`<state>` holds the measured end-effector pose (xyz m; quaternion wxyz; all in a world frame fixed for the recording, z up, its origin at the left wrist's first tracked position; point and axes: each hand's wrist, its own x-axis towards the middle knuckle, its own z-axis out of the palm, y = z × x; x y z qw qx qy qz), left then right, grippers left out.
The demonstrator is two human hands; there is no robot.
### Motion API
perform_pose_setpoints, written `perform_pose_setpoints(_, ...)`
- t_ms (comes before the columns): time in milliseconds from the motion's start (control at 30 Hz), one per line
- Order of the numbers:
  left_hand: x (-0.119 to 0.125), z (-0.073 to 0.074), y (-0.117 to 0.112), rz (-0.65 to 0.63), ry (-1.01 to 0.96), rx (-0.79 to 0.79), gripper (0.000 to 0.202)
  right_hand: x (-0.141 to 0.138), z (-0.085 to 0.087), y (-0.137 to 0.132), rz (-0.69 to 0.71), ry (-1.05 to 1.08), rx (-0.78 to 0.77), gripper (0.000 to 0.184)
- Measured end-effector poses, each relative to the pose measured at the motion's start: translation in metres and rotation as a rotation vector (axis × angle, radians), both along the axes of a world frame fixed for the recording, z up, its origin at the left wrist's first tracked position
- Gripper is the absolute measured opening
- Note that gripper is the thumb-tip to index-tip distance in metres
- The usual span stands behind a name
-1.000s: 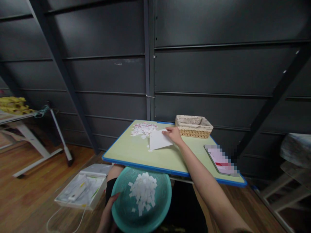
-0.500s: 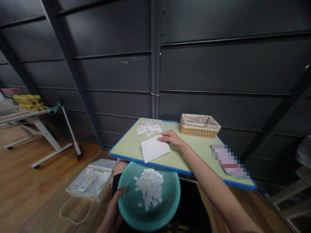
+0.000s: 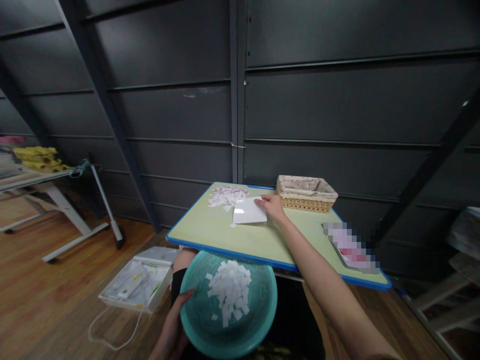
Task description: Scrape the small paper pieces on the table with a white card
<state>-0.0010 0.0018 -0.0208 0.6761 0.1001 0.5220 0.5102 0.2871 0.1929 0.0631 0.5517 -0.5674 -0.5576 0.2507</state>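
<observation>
My right hand [image 3: 272, 207] pinches the right edge of a white card [image 3: 250, 211], tilted and glossy, above the pale green tabletop [image 3: 213, 235]. Just behind the card lies a heap of small paper pieces [image 3: 224, 195], some with pink marks. One loose white scrap [image 3: 233, 225] rests in front of the card. My left hand [image 3: 179, 312] grips the left rim of a teal plastic basin [image 3: 261, 322] on my lap, thumb over the edge. Inside the basin is a pile of small white paper squares [image 3: 229, 287].
A lined wicker basket [image 3: 307, 194] stands at the table's back right. A flat pink item [image 3: 350, 247], partly blurred out, lies at the right edge. On the floor at left sits an open white box [image 3: 137, 282] with a cable. Behind is a dark panelled wall [image 3: 180, 120].
My right hand has moved the card away from the table's front edge, toward the paper heap. A loose scrap now shows in front of the card. My left hand stays on the basin.
</observation>
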Motion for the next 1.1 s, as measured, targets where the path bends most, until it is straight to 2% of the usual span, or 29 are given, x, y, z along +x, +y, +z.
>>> perform_pose_setpoints(100, 0.0, 0.002, 0.0, 0.005, 0.001, -0.006, 0.039, -0.001, -0.001, 0.0, 0.038, 0.04, 0.009, 0.04)
perform_pose_setpoints(267, 0.001, 0.001, 0.0, 0.004, -0.018, 0.006, 0.043, 0.001, 0.0, 0.0, -0.004, -0.005, 0.037, 0.035)
perform_pose_setpoints(500, 0.0, 0.002, -0.002, -0.012, -0.036, 0.005, 0.032, 0.0, 0.004, -0.004, 0.0, -0.057, 0.032, 0.034)
perform_pose_setpoints(767, -0.002, -0.006, 0.001, -0.019, -0.052, 0.006, 0.023, 0.001, -0.002, 0.0, 0.08, -0.087, 0.031, 0.036)
perform_pose_setpoints(900, -0.003, -0.005, 0.001, -0.009, -0.046, 0.014, 0.022, 0.005, 0.001, -0.001, 0.083, -0.194, 0.084, 0.035)
perform_pose_setpoints(1100, -0.003, -0.001, 0.001, -0.001, -0.072, 0.018, 0.025, 0.016, 0.007, -0.004, -0.015, -0.404, 0.185, 0.033)
